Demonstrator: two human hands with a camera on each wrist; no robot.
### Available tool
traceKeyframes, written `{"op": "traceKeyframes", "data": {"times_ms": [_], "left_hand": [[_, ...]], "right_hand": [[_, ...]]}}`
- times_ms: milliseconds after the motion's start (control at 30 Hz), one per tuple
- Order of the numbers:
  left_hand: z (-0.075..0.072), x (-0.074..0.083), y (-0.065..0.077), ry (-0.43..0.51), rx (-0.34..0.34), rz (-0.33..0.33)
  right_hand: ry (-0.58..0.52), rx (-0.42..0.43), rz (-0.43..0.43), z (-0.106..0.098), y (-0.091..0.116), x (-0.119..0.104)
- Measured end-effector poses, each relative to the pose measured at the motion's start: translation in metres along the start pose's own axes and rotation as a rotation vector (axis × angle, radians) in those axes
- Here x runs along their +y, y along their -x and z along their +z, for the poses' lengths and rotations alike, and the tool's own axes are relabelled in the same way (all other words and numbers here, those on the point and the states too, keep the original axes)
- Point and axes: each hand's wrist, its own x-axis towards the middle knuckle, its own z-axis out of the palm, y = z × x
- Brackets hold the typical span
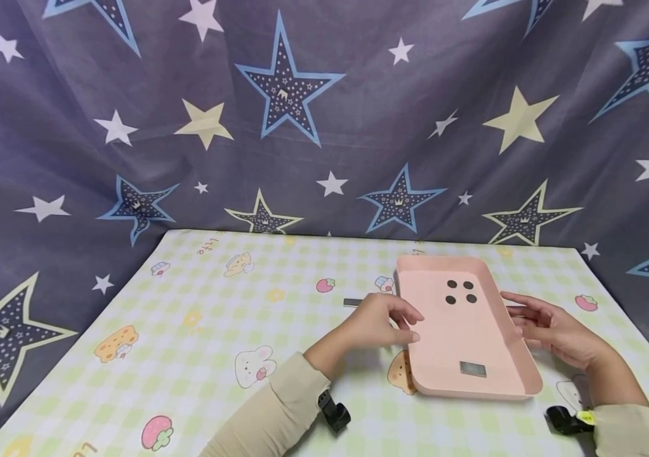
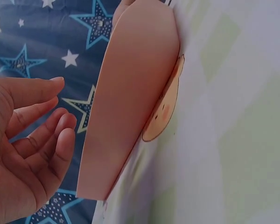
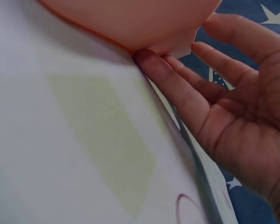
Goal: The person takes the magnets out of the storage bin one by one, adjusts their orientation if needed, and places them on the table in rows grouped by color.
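On the table (image 1: pixel 301 266), a grey strip (image 1: pixel 351 303) lies just left of the left hand (image 1: pixel 381 320), loosely spread and apart from the pink tray (image 1: pixel 438 346) at right. Inside sit four dark discs (image 1: pixel 452 284), far, and a grey rectangle (image 1: pixel 473 369), near. The right hand (image 1: pixel 558 333) touches the tray's right side, fingers relaxed; an even two-sided hold should prevent sliding.

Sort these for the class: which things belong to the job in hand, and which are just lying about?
Seemingly in the job:
pink tray, between left grip and right grip
four dark discs inside it
small grey piece, also inside

Apparently just lying about:
dark strip near the left grip
checked tablecloth
starry backdrop
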Motion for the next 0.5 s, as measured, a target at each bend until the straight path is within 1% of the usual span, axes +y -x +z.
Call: {"op": "traceKeyframes", "data": {"times_ms": [200,333,500], "left_hand": [[0.003,0.009,0.0,-0.01,-0.012,0.034],[0.005,0.014,-0.001,-0.016,-0.024,0.042],[0.009,0.019,-0.005,-0.067,-0.044,0.047]], "right_hand": [[-0.002,-0.001,-0.003,0.0,0.0,0.0],[-0.006,-0.005,-0.001,0.001,0.0,0.001],[-0.003,-0.002,-0.001,0.001,-0.001,0.001]]}}
